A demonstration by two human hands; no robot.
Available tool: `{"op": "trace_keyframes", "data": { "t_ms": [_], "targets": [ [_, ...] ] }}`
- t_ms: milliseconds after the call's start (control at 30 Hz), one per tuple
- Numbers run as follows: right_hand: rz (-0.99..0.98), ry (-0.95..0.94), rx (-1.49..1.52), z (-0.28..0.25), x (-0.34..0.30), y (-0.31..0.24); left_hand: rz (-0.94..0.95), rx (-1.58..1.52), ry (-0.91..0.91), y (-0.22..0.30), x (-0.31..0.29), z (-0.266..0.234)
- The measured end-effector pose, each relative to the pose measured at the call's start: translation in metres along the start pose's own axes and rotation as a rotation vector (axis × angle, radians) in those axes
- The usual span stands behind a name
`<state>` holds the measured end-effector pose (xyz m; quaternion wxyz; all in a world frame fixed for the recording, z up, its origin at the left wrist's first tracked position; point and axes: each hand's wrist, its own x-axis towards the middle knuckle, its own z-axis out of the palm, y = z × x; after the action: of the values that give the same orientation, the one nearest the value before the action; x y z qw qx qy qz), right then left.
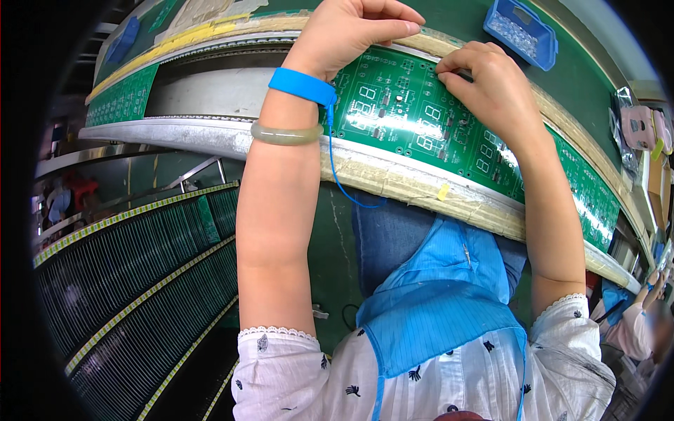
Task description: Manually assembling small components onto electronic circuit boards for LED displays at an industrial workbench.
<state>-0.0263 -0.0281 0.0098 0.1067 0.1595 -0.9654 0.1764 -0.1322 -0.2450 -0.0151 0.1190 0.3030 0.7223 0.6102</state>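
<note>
Beyond both hands there is the green worktop (451, 15). The green circuit board (404, 105) lies under the right grip (495, 81) and extends to the left wrist. The right grip has thumb and fingers drawn together over the board's far side; I cannot tell whether something is between them. The left grip (358, 31), beyond the board, has its fingertips close together, contents also unclear. Past the right grip stands a blue bin (516, 50). Behind the left grip come a blue wrist strap (298, 85), then a pale bangle (288, 135).
</note>
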Motion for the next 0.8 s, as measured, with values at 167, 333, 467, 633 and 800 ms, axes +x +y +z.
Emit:
{"op": "trace_keyframes", "data": {
  "t_ms": [167,333,467,633,800],
  "targets": [
    [0.157,-0.117,0.121,-0.005,-0.001,-0.002,-0.204,-0.235,-0.043,0.021,-0.001,0.018],
    [0.242,-0.013,0.376,-0.001,-0.002,0.011,0.007,0.092,-0.082,0.005,0.0,0.024],
    [0.256,-0.036,0.386,-0.006,-0.002,0.025,-0.032,0.129,-0.13,0.013,-0.004,0.027],
    [0.273,-0.033,0.368,-0.006,-0.003,0.032,-0.066,0.225,-0.196,0.017,-0.004,0.03],
    [0.295,-0.021,0.355,-0.005,-0.003,0.034,-0.005,0.334,-0.208,0.016,-0.004,0.032]
  ]
}}
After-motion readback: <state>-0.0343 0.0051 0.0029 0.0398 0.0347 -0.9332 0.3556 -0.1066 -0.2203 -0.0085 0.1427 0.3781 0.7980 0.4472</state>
